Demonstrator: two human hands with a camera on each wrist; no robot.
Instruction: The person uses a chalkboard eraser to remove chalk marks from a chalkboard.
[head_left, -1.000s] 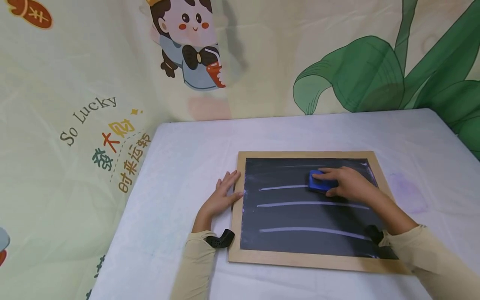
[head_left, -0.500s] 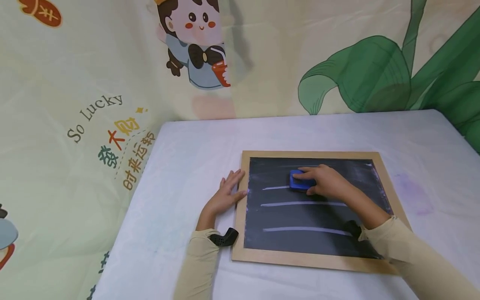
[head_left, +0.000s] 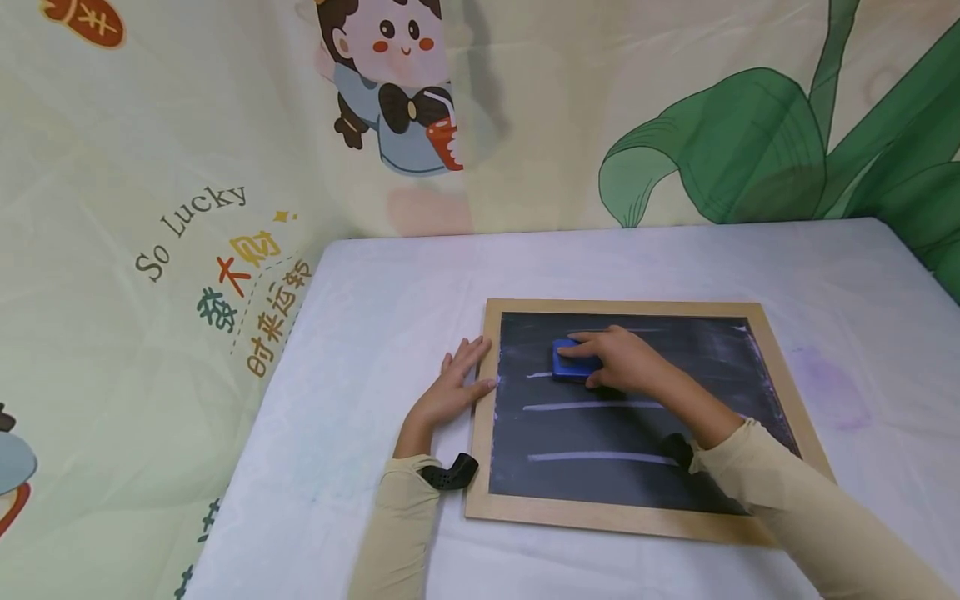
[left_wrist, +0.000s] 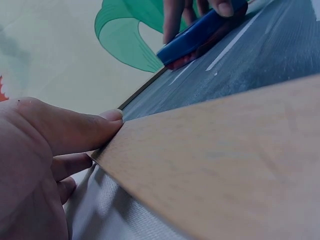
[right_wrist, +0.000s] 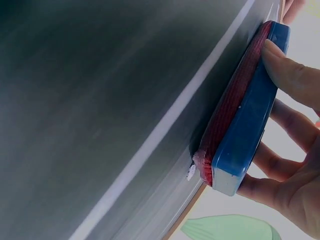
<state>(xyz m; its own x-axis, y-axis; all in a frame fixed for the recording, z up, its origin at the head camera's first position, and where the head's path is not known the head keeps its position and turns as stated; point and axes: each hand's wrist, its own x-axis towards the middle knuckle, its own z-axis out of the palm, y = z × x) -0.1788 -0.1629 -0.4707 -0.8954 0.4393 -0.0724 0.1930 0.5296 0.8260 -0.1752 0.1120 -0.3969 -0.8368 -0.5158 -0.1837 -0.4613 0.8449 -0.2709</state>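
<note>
My right hand (head_left: 626, 360) holds a blue chalkboard eraser (head_left: 564, 365) against the upper left part of a blackboard (head_left: 585, 485). The right wrist view shows the thumb and fingers gripping the sides of the eraser (right_wrist: 247, 120), whose ribbed red pad faces the board. My left hand (head_left: 442, 397) rests on the left side of the board's wooden frame (head_left: 482, 433), fingers extended. In the left wrist view its thumb (left_wrist: 75, 130) lies on the frame. Two long pale chalk lines (head_left: 592, 457) cross the board; a short stub (head_left: 536, 375) shows left of the eraser.
The board lies on a white cloth-covered table (head_left: 390, 292). A faint purple stain (head_left: 828, 387) marks the cloth to its right. Behind stands a printed backdrop (head_left: 532, 125) with a cartoon figure and green leaves. Black bands (head_left: 452, 473) sit at both wrists.
My right hand has slid the eraser leftward along the upper chalk line, and that line has shortened to a stub. My left hand stays on the frame. The head view has shifted slightly.
</note>
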